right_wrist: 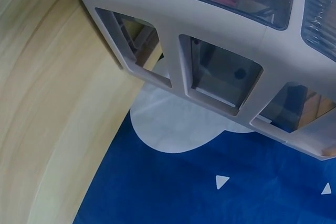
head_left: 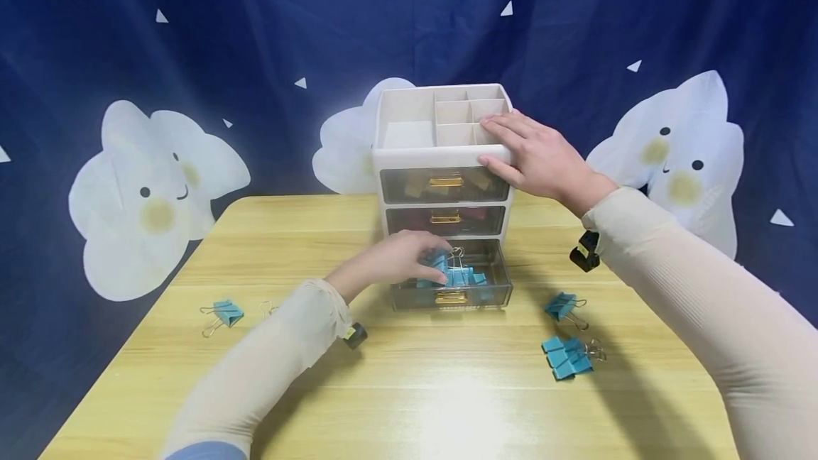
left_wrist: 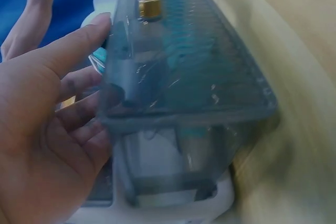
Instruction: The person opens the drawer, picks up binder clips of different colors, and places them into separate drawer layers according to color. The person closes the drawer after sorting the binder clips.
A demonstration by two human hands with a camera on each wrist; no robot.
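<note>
A white desktop organizer (head_left: 409, 157) with tinted drawers stands at the table's back. Its bottom drawer (head_left: 495, 295) is pulled out, with blue binder clips (head_left: 460, 277) inside. My left hand (head_left: 405, 258) reaches over the drawer's left side, thumb and fingers apart beside the clips. In the left wrist view, the fingers are partly hidden behind the drawer front and a teal clip (left_wrist: 100, 55) shows beyond the thumb. My right hand (head_left: 543, 155) rests on the organizer's top right edge, fingers stretched over the compartments and thumb against the front.
To the right on the wooden table (head_left: 358, 389) lie a single blue clip (head_left: 562, 306) and a group of blue clips (head_left: 567, 358). Another blue clip (head_left: 228, 312) lies at the left, near a wire handle (head_left: 267, 309) partly hidden by the left sleeve. A blue curtain (head_left: 275, 34) hangs behind.
</note>
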